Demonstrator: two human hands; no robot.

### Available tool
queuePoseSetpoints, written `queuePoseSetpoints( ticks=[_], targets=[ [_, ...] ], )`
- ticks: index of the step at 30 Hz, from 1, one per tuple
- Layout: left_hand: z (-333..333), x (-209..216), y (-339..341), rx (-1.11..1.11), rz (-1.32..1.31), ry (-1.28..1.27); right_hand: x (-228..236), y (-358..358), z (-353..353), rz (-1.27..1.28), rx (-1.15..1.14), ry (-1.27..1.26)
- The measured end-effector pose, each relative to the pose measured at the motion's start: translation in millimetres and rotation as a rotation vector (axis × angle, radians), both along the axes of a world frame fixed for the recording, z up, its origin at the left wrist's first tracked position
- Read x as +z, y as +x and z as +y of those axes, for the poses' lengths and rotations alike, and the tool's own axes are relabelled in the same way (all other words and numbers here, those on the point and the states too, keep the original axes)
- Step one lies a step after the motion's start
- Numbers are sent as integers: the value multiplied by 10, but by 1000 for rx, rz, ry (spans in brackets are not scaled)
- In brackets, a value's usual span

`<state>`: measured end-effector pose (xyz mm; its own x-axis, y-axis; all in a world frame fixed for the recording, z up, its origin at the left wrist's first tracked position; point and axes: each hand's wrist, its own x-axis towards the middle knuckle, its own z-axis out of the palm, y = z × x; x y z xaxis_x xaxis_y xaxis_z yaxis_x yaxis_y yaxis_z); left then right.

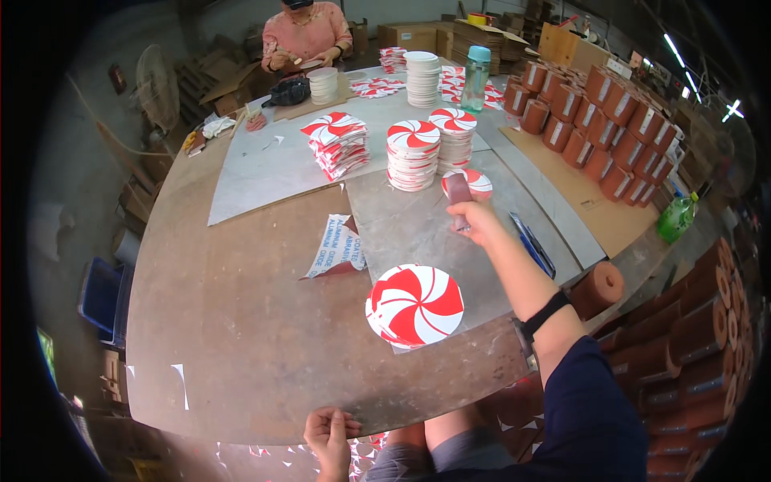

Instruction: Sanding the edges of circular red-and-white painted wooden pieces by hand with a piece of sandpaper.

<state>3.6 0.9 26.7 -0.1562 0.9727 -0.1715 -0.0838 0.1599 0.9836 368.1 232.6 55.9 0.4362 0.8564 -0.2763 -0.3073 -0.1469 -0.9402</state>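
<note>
My right hand [479, 222] reaches out over the table, its fingers wrapped around a flat brown sanding block [458, 189]. Partly covered by that block is a red-and-white swirl disc [479, 183]. Nearer to me, a larger-looking swirl disc [416, 305] lies flat, its left edge ragged with overlapping red and white. At the table's front edge rests my left hand [330, 426], fingers curled in and nothing visible in them. A torn piece of sandpaper [336, 245], blue print on its white back, lies left of the middle.
Stacks of swirl discs [413, 157] and a pile of uneven swirl sheets [336, 146] stand farther back. A teal-capped bottle [475, 80] is behind them. Brown rolls [590, 120] crowd the right. A blue-edged tool [534, 245] lies beside my forearm. Another person [307, 40] works across the table.
</note>
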Motion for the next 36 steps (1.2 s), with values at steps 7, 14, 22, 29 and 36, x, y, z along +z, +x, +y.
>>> queuePoseSetpoints(
  ticks=[7, 14, 22, 29, 36],
  targets=[
    [-29, 32, -53, 11, -14, -38, -384, 100, 372, 168, 88, 67],
    [31, 54, 25, 32, 3, -57, 85, 27, -29, 208, 130, -23],
    [256, 403, 111, -147, 5, 128, 898, -443, -1306, 87, 426, 249],
    [694, 660, 801, -297, 557, 523, 610, -769, -1936, -181, 498, 96],
    [760, 404, 1085, -222, 728, 591, 424, -1063, -2070, -765, 395, 308]
  ],
)
